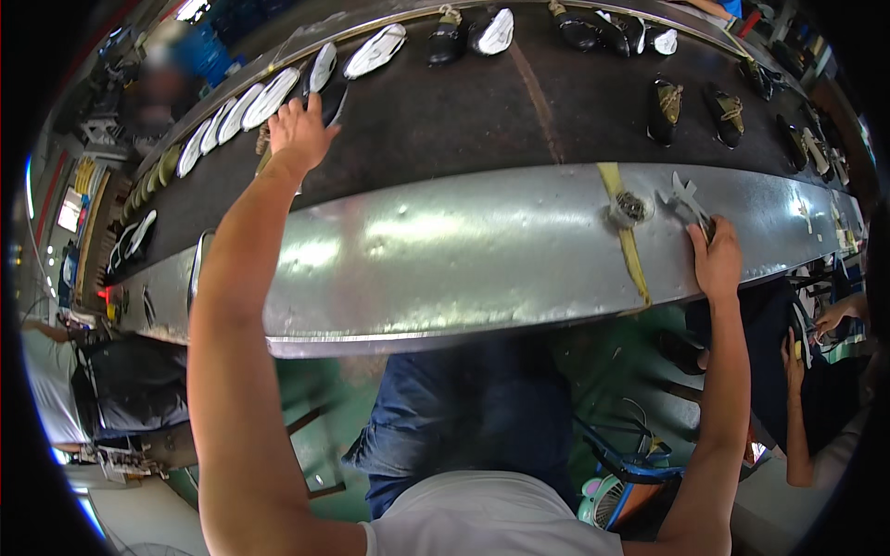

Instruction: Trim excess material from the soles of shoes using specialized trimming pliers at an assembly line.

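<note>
My left hand (301, 137) reaches over the metal ledge to the dark belt. Its fingers are curled over a dark shoe (336, 104), which the hand partly covers. Just beyond it lies a white-soled shoe (323, 67). My right hand (719, 259) is closed round metal pliers (687, 198), whose jaws point away from me over the ledge. A yellow strap (630, 255) crosses the ledge left of the pliers, with a small round metallic dish (630, 208) beside it.
The shiny metal ledge (445, 241) runs across in front of me. Several white-soled shoes (271, 97) line the belt's far left. Black shoes (664, 111) stand farther right. A co-worker's hand (839, 315) works at the right; another person (56, 380) is at the left.
</note>
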{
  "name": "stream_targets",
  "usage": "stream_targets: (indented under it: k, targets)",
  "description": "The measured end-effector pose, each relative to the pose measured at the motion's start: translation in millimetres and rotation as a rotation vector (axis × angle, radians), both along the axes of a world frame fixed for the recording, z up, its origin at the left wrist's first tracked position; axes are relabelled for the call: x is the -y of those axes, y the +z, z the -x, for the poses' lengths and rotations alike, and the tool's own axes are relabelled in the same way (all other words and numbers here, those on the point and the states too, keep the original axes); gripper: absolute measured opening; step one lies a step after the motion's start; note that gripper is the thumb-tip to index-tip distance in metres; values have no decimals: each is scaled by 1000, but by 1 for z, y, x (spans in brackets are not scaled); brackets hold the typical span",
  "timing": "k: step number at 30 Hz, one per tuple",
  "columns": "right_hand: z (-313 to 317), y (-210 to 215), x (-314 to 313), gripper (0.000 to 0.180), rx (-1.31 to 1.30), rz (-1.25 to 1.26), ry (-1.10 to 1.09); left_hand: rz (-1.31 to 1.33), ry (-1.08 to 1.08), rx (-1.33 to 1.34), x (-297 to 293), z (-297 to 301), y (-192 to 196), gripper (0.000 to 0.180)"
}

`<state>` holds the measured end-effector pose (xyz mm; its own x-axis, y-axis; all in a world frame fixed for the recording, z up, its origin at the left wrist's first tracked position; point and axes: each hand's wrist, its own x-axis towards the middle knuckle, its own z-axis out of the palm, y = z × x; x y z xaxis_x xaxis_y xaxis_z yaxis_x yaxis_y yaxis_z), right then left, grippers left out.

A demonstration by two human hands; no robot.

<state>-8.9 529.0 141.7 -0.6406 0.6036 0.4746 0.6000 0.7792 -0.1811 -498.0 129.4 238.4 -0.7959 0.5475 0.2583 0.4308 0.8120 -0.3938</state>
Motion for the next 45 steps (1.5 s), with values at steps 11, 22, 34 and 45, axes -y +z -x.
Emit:
stream_targets:
  k: [11, 22, 34, 45]
  targets:
    - [1, 7, -1, 42, -8, 73, -105, 79, -240, 154, -193, 80, -64, 47]
    - [10, 8, 4, 42, -18, 184, -145, -275, -357, 209, -304, 137, -105, 63]
    - [21, 8, 8, 42, -12, 181, -90, -542, 12, 634, -363, 111, -86, 79]
    - [10, 3, 14, 44, 3, 137, -64, -366, -223, 707, -25, -78, 5, 76]
